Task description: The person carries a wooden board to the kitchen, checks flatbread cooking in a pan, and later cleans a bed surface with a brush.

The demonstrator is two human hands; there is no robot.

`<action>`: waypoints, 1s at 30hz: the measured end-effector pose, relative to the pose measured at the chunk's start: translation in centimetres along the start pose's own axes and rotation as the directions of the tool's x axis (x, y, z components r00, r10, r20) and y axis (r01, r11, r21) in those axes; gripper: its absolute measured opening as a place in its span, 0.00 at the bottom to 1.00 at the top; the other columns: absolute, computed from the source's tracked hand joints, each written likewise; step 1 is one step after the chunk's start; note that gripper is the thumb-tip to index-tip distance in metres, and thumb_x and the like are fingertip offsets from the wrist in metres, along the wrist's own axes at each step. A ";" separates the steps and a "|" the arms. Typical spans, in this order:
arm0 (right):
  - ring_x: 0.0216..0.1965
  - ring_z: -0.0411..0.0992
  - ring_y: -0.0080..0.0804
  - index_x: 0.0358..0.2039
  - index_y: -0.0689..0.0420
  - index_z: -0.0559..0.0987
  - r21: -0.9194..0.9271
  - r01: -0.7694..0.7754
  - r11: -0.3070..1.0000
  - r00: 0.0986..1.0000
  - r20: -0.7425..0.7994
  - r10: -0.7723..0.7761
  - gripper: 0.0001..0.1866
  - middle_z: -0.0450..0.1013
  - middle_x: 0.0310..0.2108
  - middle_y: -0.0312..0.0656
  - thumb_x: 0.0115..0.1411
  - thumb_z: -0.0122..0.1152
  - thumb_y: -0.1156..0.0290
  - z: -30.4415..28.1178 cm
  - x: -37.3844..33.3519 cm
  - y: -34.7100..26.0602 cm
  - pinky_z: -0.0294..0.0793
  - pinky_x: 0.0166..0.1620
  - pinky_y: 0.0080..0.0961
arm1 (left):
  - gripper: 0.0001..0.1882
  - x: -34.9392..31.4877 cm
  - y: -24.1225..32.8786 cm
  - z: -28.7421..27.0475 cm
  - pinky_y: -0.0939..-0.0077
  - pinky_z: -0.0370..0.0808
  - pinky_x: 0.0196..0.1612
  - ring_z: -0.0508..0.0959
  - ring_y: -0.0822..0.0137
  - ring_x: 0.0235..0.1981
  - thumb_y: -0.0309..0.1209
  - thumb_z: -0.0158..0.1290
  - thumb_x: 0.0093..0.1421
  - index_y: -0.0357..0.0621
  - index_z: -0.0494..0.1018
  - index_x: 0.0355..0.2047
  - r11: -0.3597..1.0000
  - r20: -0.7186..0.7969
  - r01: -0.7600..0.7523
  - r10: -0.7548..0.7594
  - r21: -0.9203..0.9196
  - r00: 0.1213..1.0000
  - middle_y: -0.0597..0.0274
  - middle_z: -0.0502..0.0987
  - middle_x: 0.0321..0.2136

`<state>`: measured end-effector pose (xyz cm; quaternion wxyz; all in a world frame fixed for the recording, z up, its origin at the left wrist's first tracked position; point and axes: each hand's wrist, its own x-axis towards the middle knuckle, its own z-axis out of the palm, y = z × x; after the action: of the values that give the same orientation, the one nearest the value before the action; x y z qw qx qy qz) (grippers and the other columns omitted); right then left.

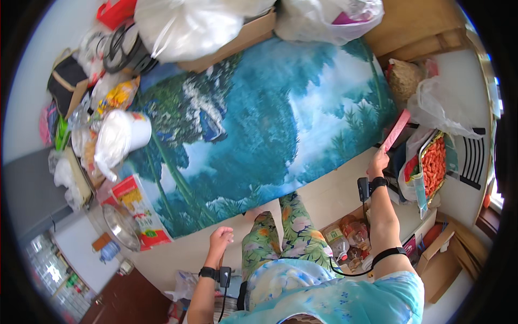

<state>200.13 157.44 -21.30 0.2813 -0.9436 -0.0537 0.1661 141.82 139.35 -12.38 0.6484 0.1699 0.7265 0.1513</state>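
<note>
My right hand (379, 161) is closed on the lower end of a long, flat pink strip (396, 130). I cannot make out whether it is a folded cloth or something stiff. It points up and away over the right edge of a table covered with a blue-green landscape-print cloth (259, 119). A bag of orange-red pieces (434, 164) stands to the right of this hand. My left hand (221, 238) hangs in front of the table's near edge with its fingers curled in. Nothing shows in it.
White plastic bags (189, 27) and a cardboard box (243, 40) line the far edge. At the left are a white bucket (141, 131), a red-and-white packet (141, 210) and a metal bowl (120, 227). Bottles (337, 243) and an open carton (436, 264) lie low at the right.
</note>
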 end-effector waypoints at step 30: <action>0.25 0.70 0.48 0.32 0.57 0.75 0.264 0.962 -0.076 -0.251 0.737 -0.627 0.16 0.71 0.23 0.52 0.58 0.46 0.57 22.1 -50.6 8.2 0.68 0.25 0.39 | 0.05 -13.8 -32.1 -8.4 0.82 0.71 0.22 0.73 0.74 0.19 0.22 0.51 0.51 0.36 0.73 0.30 0.793 -0.310 0.006 -0.245 -0.610 0.919 0.61 0.75 0.21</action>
<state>145.08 152.04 -28.88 0.0439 -0.5008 -0.8312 0.2372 133.24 104.49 -13.28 0.5272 -0.1243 0.7608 0.3575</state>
